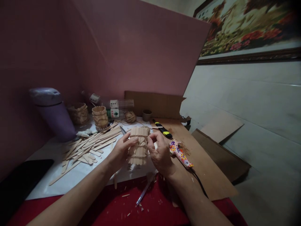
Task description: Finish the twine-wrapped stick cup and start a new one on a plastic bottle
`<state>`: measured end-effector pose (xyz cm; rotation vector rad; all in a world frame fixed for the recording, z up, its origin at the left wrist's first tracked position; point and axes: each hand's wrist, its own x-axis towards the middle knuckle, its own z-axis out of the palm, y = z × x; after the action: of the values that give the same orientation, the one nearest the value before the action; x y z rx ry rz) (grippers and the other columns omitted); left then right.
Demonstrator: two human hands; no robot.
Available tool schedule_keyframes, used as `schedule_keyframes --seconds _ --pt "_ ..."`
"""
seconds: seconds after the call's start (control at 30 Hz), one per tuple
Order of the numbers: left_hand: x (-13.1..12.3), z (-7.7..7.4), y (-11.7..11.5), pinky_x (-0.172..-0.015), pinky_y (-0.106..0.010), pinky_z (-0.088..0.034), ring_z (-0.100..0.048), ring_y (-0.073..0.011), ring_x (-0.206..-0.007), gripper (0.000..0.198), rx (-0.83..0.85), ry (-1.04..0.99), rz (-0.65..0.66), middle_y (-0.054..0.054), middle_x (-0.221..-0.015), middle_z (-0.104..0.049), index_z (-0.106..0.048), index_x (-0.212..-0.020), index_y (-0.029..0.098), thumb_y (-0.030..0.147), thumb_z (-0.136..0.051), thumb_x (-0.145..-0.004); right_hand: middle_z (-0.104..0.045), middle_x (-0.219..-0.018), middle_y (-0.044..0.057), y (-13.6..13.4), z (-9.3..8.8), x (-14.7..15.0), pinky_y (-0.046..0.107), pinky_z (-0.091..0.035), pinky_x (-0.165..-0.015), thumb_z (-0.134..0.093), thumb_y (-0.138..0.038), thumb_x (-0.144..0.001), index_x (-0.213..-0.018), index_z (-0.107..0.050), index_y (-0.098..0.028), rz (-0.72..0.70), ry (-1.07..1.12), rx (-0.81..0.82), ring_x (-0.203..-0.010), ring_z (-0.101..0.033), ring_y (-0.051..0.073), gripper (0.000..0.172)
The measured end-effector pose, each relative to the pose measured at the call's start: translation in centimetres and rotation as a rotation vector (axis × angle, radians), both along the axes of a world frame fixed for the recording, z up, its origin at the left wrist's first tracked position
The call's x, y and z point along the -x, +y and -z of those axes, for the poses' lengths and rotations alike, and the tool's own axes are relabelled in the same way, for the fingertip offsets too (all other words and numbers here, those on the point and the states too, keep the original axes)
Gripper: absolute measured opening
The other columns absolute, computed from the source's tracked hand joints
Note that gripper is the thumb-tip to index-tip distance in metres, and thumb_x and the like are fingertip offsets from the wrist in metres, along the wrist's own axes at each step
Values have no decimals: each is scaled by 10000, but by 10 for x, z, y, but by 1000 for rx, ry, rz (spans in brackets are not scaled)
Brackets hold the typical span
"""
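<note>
A small round holder made of craft sticks (138, 150), with cord-like bands around it, is held upright over the table's near edge. My left hand (123, 150) grips it from the left, thumb across its front. At its right side my right hand (158, 149) has thumb and forefinger pinched together, close to the upper band; what is between them is too small to make out. Behind the holder a pointed blade (122, 130) pokes out. Loose craft sticks (94, 144) lie heaped to the left. A flower-patterned glue gun (180, 153) lies right of my right hand.
A yellow-black utility knife (163, 129) lies on brown cardboard (207, 175). Farther back are a twine ball (130, 117), a small grey cup (147, 115), plastic bottles (125, 103) and two stick holders (100, 116). A purple tumbler (55, 116) stands left. A clear glue stick (143, 194) lies on red cloth (105, 207).
</note>
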<state>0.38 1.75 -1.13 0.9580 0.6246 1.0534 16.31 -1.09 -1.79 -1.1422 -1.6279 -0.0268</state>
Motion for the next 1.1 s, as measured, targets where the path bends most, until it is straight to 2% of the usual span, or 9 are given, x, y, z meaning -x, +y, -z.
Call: schedule_keyframes --seconds 0.23,0.33,0.43,0.53,0.6,0.67,0.8,0.97,1.1 --pt "7 -5 4 -561 -325 -572 -671 -204 -599 335 217 -136 50 -85 -796 -728 -648 -1046 133 295 -717 -761 -529 -814 -4 0 1 1 303 -467 -717 -481 -296 -954 -901 -515 -229 -113 436 -87 -745 -543 152 92" --pt "9 -8 9 -607 -332 -592 -699 -213 -633 314 282 -199 -19 -100 -810 -744 -637 -1082 111 268 -672 -811 -565 -884 16 -2 -5 5 315 -502 -733 -503 -293 -942 -874 -501 -232 -174 553 -152 -765 -575 147 91" --pt "9 -10 13 -671 -322 -605 -716 -203 -677 270 313 -285 -110 -91 -824 -754 -629 -1096 107 233 -631 -858 -608 -879 23 -6 -9 10 293 -512 -652 -569 -272 -902 -823 -507 -226 -267 626 -73 -697 -589 133 110" --pt "9 -13 15 -694 -326 -612 -720 -198 -692 236 344 -340 -129 -88 -819 -752 -624 -1099 97 230 -573 -910 -625 -775 -1 -10 -5 14 260 -495 -578 -601 -270 -878 -838 -539 -221 -357 618 112 -616 -581 120 89" --pt "9 -13 16 -694 -334 -615 -722 -202 -692 235 350 -346 -142 -91 -816 -750 -623 -1102 92 239 -542 -936 -632 -753 -1 -13 1 17 251 -491 -580 -594 -275 -879 -872 -586 -212 -402 555 201 -625 -585 121 64" --pt "9 -12 16 -673 -327 -613 -719 -199 -675 230 341 -341 -165 -89 -807 -747 -623 -1098 94 242 -527 -951 -634 -752 6 -15 6 19 247 -480 -577 -570 -288 -891 -910 -637 -197 -428 474 261 -627 -580 121 114" --pt "7 -10 14 -619 -290 -606 -709 -182 -633 217 278 -326 -188 -85 -783 -744 -638 -1056 94 244 -507 -968 -615 -687 -2 -17 11 25 246 -438 -529 -550 -363 -916 -951 -672 -168 -385 418 373 -550 -530 112 233" --pt "1 -8 10 -590 -268 -596 -694 -172 -598 227 211 -295 -168 -85 -746 -727 -648 -987 84 230 -475 -978 -559 -646 -13 -14 12 27 247 -402 -550 -602 -384 -885 -776 -618 -183 -266 365 356 -585 -492 118 230" --pt "3 -6 12 -640 -292 -614 -711 -180 -649 199 219 -329 -208 -75 -801 -742 -642 -1057 102 206 -504 -958 -435 -605 -51 -20 11 24 240 -357 -529 -526 -312 -905 -703 -501 -209 -352 312 257 -546 -408 101 228"
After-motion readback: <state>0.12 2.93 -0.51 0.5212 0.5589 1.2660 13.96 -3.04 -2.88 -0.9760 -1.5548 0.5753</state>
